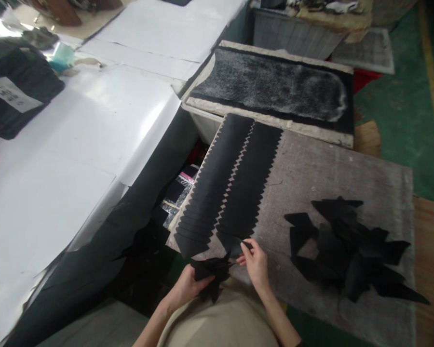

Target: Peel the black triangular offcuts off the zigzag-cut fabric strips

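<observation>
My left hand is closed around a bunch of black fabric pieces, close to my lap at the board's near edge. Between its thumb and fingers, my right hand pinches the edge of a single black fabric piece. That piece is at the near end of the right one of two long rows of overlapping black pieces. The left row runs parallel, and pointed corners line both rows. A loose heap of black pieces lies to the right on the grey-brown board.
White paper covers a large table on the left, with a dark bundle on it. Beyond the board lies a black panel with whitish dust. A grey crate stands behind, and plastic-wrapped items sit below the board's left edge.
</observation>
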{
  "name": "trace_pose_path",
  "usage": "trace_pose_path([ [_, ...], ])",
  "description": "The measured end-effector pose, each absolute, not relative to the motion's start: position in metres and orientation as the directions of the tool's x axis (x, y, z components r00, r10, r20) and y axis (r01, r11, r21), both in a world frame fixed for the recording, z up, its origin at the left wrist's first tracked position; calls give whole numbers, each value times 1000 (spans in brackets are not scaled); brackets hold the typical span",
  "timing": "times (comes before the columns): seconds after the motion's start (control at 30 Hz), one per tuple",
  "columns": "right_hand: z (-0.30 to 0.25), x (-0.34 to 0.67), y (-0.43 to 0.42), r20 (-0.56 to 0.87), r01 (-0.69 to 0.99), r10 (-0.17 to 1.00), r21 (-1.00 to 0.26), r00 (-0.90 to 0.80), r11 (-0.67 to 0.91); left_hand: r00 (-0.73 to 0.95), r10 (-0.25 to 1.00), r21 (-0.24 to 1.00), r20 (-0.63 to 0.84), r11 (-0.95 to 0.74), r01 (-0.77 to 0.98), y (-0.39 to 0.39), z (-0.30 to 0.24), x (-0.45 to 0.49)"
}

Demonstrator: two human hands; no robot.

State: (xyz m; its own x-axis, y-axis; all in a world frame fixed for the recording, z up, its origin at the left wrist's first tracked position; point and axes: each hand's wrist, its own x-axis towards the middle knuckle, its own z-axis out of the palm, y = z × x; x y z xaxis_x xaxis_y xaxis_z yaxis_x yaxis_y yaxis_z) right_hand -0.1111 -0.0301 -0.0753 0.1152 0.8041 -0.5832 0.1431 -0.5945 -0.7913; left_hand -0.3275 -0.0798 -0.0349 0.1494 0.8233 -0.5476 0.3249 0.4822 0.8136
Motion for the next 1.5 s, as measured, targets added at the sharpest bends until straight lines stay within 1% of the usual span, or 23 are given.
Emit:
trace_pose_path([
  [0.07, -74, -112, -29, -609, 55, 788, -787, 84, -614, 141, 824, 811, -549, 484, 330, -80, -36, -328],
  [0.17, -70, -112, -28, -624, -18, 781, -782, 20, -624, 146, 823, 812, -550, 485, 325, -81, -36, -328],
  [0.3, -67, -113, -25, -632, -67, 774, -772, -29, -632, 180, 804, 813, -567, 510, 282, -79, -34, -328],
  [0.4, -73, -116, -24, -642, -78, 766, -762, -33, -643, 190, 798, 811, -571, 512, 284, -77, -32, -328],
  [0.5, -80, -119, -26, -641, -35, 767, -767, 1, -641, 187, 805, 810, -563, 492, 319, -76, -33, -329],
  [0.67, -80, -119, -30, -597, 153, 795, -781, 103, -606, 176, 821, 810, -543, 457, 368, -75, -36, -329],
  [0.73, -78, -118, -31, -567, 219, 814, -784, 126, -580, 165, 822, 808, -545, 462, 366, -75, -36, -328],
  [0.8, -76, -117, -31, -546, 247, 828, -792, 125, -559, 157, 813, 806, -560, 492, 329, -73, -35, -326],
  [0.93, -77, -117, -31, -560, 211, 820, -793, 116, -572, 121, 778, 782, -616, 586, 213, -69, -32, -321],
  [1.03, -79, -118, -31, -569, 188, 814, -792, 117, -580, 110, 789, 793, -604, 580, 187, -65, -29, -316],
  [1.2, -80, -120, -31, -586, 145, 802, -789, 116, -598, 160, 845, 851, -511, 470, 237, -59, -23, -312],
  [1.37, -77, -119, -30, -598, 169, 793, -775, 114, -609, 176, 854, 852, -490, 427, 303, -52, -20, -311],
  [1.5, -76, -117, -29, -604, 200, 789, -764, 114, -613, 219, 866, 849, -449, 339, 405, -46, -21, -311],
])
